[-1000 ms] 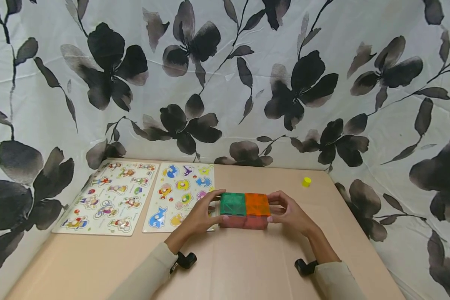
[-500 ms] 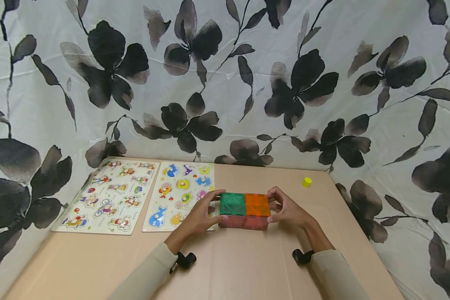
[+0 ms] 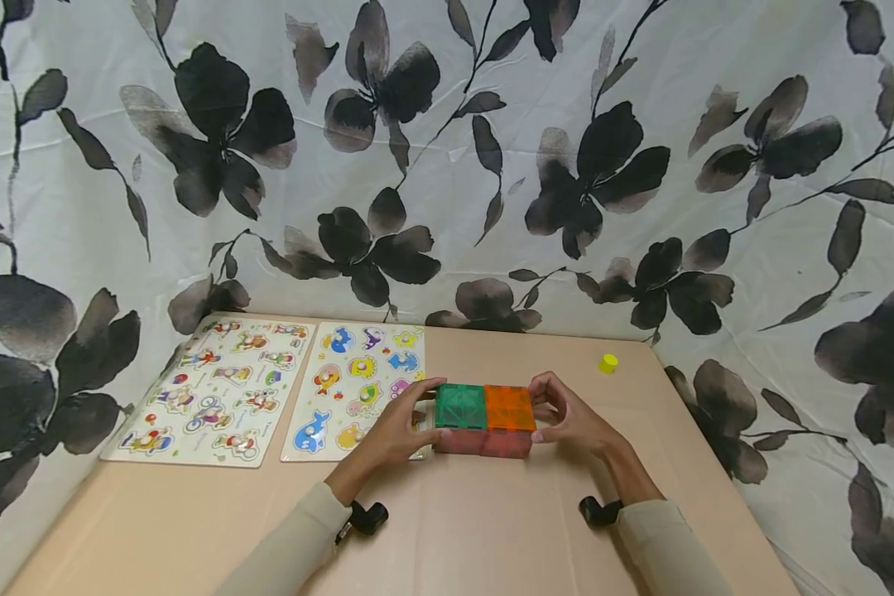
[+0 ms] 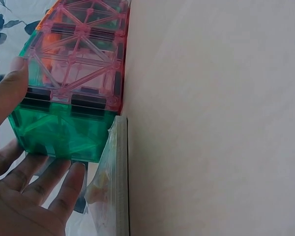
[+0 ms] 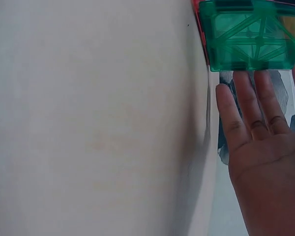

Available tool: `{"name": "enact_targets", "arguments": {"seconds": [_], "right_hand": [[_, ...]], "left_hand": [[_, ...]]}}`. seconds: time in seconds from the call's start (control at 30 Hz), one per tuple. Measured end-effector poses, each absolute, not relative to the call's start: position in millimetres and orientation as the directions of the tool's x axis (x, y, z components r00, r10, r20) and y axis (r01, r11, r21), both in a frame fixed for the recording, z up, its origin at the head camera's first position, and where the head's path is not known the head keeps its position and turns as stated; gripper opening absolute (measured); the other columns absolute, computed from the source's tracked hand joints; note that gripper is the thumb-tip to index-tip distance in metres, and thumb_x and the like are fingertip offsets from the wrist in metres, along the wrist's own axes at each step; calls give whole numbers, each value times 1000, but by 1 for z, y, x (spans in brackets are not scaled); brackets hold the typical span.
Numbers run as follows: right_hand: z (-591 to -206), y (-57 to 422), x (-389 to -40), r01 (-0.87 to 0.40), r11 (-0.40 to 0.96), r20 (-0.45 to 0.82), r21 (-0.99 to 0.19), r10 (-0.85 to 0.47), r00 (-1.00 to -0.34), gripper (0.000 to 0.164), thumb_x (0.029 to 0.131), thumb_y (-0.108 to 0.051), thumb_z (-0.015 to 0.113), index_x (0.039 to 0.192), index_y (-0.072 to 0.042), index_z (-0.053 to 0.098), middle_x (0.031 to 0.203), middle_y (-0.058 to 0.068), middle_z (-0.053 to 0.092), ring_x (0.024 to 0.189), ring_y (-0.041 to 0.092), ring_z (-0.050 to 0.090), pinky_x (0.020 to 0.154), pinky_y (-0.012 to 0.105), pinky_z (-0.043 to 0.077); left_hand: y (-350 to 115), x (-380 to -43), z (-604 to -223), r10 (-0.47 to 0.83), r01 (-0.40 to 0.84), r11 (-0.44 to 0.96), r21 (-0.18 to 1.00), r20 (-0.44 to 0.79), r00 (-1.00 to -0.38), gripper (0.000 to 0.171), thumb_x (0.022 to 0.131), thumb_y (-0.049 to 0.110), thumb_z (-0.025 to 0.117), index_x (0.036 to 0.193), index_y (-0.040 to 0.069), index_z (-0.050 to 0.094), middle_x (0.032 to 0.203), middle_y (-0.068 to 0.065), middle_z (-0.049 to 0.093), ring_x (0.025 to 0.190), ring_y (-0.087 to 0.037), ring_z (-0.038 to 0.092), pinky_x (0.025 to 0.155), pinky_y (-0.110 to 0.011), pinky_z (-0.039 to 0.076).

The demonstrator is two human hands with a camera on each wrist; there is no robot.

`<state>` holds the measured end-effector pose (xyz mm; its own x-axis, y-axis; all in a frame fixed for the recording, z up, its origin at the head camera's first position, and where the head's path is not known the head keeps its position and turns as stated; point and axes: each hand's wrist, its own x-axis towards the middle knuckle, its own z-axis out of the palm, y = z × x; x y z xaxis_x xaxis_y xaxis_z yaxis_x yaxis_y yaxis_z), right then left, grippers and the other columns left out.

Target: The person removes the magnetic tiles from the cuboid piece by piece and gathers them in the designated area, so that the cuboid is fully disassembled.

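Observation:
A low box of translucent magnetic tiles (image 3: 484, 418) stands on the table, green and orange on top and red along the near side. Its end walls are green in the wrist views. My left hand (image 3: 393, 424) is at its left end, thumb at the near corner and fingers spread toward the back. In the left wrist view the fingertips (image 4: 77, 169) lie against or close to the green end wall (image 4: 64, 132). My right hand (image 3: 577, 418) mirrors this at the right end, its fairly straight fingers (image 5: 258, 105) reaching the lower edge of the other green wall (image 5: 250, 37).
Two flat boards with colourful pictures lie to the left: a larger one (image 3: 216, 393) and a sea-animal one (image 3: 328, 406) right beside my left hand. A small yellow cylinder (image 3: 608, 363) stands at the back right. Floral cloth (image 3: 492, 273) hangs behind the table (image 3: 447, 530).
My right hand has shifted slightly inward against the box's right end since a second ago. The left hand and the box stay almost still.

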<state>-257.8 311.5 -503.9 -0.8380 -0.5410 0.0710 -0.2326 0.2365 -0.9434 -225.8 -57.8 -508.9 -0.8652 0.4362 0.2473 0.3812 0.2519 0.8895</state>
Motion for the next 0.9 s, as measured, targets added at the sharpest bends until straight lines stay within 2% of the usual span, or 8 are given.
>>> {"name": "enact_targets", "arguments": {"seconds": [0.23, 0.5, 0.73, 0.9], "right_hand": [[-505, 312, -254, -256, 270, 82, -928, -522, -849, 68, 85, -9, 89, 139, -11, 48, 137, 16, 57, 127, 34, 60, 111, 35, 56], [-504, 309, -255, -281, 290, 97, -915, -518, -850, 72, 85, -8, 90, 145, -15, 50, 141, 15, 56, 130, 38, 59, 110, 40, 57], [-504, 309, -257, -278, 360, 59, -891, -514, -856, 79, 83, -13, 92, 150, -24, 51, 137, 12, 59, 127, 36, 59, 109, 36, 58], [-505, 309, -256, -278, 370, 63, -886, -498, -865, 77, 78, -14, 95, 143, -20, 53, 136, 13, 59, 126, 37, 60, 106, 31, 58]], "left_hand": [[-58, -226, -510, 441, 379, 257, 889, 241, -865, 81, 92, 18, 85, 161, 14, 42, 160, -9, 50, 144, -33, 52, 113, -53, 53], [-59, -229, -510, 420, 349, 270, 897, 216, -882, 81, 92, 20, 85, 160, 14, 42, 157, -7, 53, 144, -31, 53, 114, -51, 53], [-60, -229, -508, 440, 362, 259, 896, 225, -870, 79, 92, 20, 85, 159, 20, 43, 159, -9, 52, 145, -34, 52, 114, -53, 53], [-59, -227, -506, 451, 369, 239, 898, 234, -861, 77, 93, 21, 84, 159, 19, 44, 159, -12, 50, 144, -37, 51, 114, -56, 52]]}}
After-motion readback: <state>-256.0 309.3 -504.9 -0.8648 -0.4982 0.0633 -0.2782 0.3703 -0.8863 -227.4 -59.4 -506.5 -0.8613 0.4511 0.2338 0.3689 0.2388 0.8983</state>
